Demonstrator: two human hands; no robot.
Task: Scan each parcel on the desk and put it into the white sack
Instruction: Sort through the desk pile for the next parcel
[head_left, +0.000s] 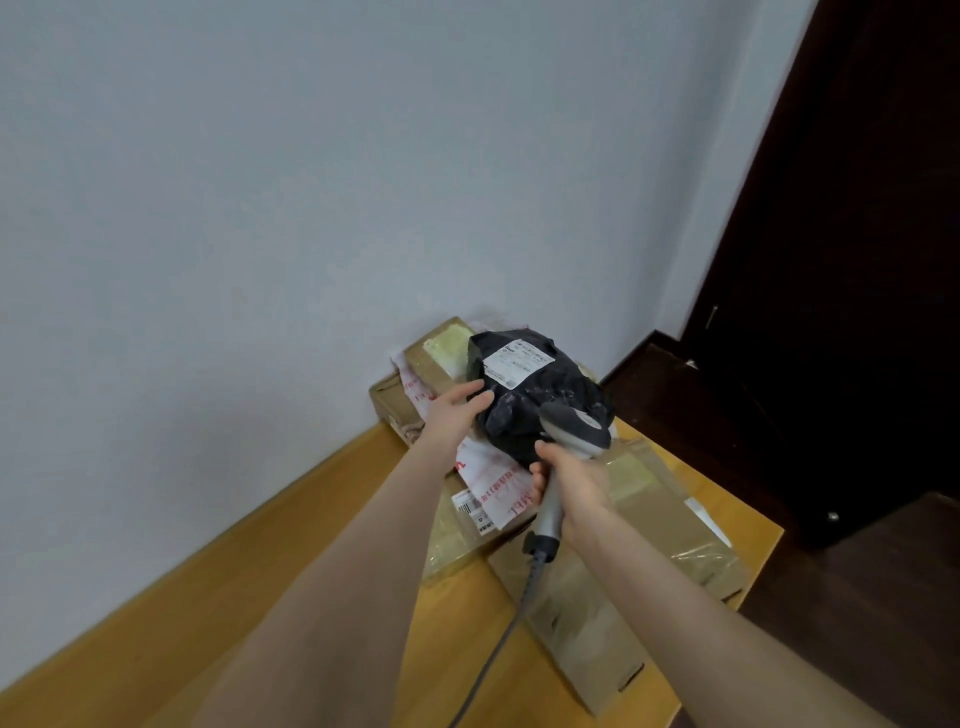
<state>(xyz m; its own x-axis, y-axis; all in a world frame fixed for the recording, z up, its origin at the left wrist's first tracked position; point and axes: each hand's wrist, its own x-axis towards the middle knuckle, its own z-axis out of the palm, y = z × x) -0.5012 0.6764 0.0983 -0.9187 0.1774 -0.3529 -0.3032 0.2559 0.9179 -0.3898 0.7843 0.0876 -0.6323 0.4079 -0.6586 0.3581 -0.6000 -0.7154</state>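
i'm seeing my left hand (453, 411) resting with straight fingers against the black poly-bag parcel (535, 395) at frame centre, my right hand (574, 486) gripping the barcode scanner (569, 441) just below it.

- My left hand (453, 410) rests with fairly straight fingers against the left side of the black parcel (540, 400), whose white label (514, 364) faces up.
- My right hand (571, 486) grips the grey scanner (574, 428) by its handle. The scanner's head is at the parcel's near edge, and its cable (498, 649) trails toward me.
- The parcel lies on a white mailer (488, 480) among cardboard boxes (675, 525) on the wooden tabletop (311, 571).
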